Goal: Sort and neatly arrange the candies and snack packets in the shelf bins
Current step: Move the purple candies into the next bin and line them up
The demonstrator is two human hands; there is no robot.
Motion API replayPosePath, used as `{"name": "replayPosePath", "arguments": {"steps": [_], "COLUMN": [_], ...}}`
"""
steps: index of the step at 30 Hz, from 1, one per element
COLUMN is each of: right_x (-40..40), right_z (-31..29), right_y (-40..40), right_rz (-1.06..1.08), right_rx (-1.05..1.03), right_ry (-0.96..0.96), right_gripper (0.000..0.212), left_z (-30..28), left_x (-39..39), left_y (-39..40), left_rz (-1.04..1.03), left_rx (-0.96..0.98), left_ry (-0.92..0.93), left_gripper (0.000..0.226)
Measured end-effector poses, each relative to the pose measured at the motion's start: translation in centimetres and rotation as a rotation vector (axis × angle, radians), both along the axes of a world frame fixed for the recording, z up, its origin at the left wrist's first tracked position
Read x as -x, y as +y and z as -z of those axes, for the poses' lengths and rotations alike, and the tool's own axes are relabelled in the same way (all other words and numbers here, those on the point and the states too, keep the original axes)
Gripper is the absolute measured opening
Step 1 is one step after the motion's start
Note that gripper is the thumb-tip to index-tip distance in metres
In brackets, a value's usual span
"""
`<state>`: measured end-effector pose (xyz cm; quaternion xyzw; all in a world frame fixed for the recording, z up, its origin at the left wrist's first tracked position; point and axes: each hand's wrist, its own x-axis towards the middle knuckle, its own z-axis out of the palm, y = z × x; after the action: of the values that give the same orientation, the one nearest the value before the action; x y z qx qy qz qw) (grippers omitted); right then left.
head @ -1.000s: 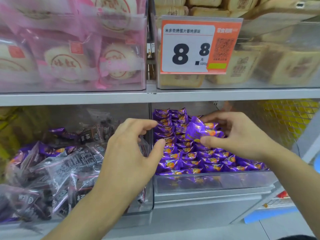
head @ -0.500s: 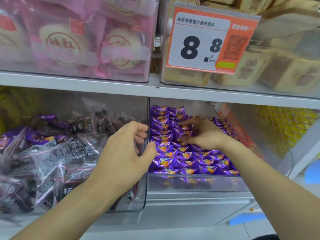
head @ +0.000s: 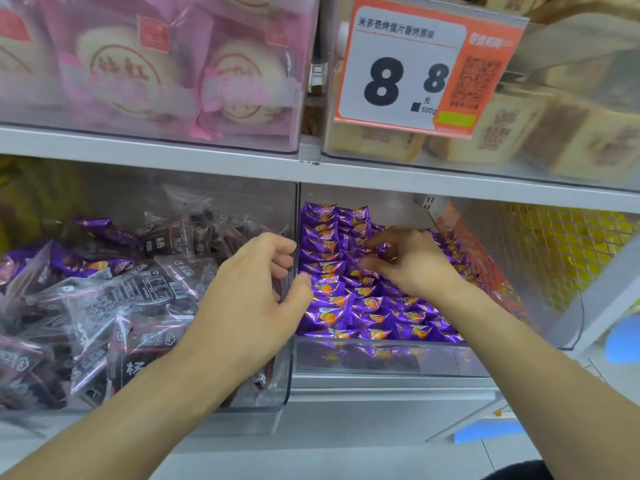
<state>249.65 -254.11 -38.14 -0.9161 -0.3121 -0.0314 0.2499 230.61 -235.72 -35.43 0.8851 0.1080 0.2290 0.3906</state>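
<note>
Right hand (head: 412, 263) pinches purple candies (head: 349, 306) into rows at one o'clock; left hand (head: 252, 299) hovers loosely curled, empty. Next, I'd guess: straighten remaining strays.

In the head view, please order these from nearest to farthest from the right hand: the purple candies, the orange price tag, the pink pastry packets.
Measured from the right hand:
1. Purple candies: directly under the fingers, in the lower middle bin.
2. Orange price tag: above the hand, on the upper right bin.
3. Pink pastry packets: upper left bin, farthest.
</note>
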Motion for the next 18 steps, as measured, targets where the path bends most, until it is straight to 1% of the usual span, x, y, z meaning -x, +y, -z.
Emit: {"name": "replayPosePath", "arguments": {"steps": [3,7,10,13,14,15,17,18], "right_x": [0.0,0.0,0.0,0.5,0.8,1.3,3.1,4.3], "right_z": [0.0,0.2,0.3,-0.5,-1.0,-1.7,-3.0,-3.5], "right_y": [-0.4,-0.2,-0.3,-0.7,-0.8,-0.8,-0.2,0.4], "right_rz": [-0.018,-0.015,-0.024,-0.002,0.018,0.035,0.042,0.027], "right_rx": [-0.037,0.033,0.056,0.058,0.029,-0.023,-0.168,-0.244], "right_ry": [0.027,-0.047,-0.069,-0.097,-0.116,-0.131,-0.120,-0.093], "right_gripper": [0.024,0.023,0.026,0.035,0.035,0.030,0.014,0.011], "left_z": [0.1,0.1,0.1,-0.2,-0.4,-0.7,-1.1,-1.3], "left_x": [0.0,0.1,0.1,0.5,0.8,1.2,2.3,3.0], "left_y": [0.0,0.0,0.0,-0.1,0.0,0.2,1.2,2.0], "left_rz": [0.006,0.016,0.017,0.029,0.030,0.026,-0.001,-0.036], "left_rx": [-0.003,-0.006,-0.009,-0.010,-0.010,-0.016,-0.061,-0.088], "left_ry": [-0.008,-0.016,-0.014,-0.020,-0.020,-0.021,-0.013,-0.008], "left_gripper": [0.033,0.034,0.034,0.039,0.040,0.040,0.035,0.031]}}
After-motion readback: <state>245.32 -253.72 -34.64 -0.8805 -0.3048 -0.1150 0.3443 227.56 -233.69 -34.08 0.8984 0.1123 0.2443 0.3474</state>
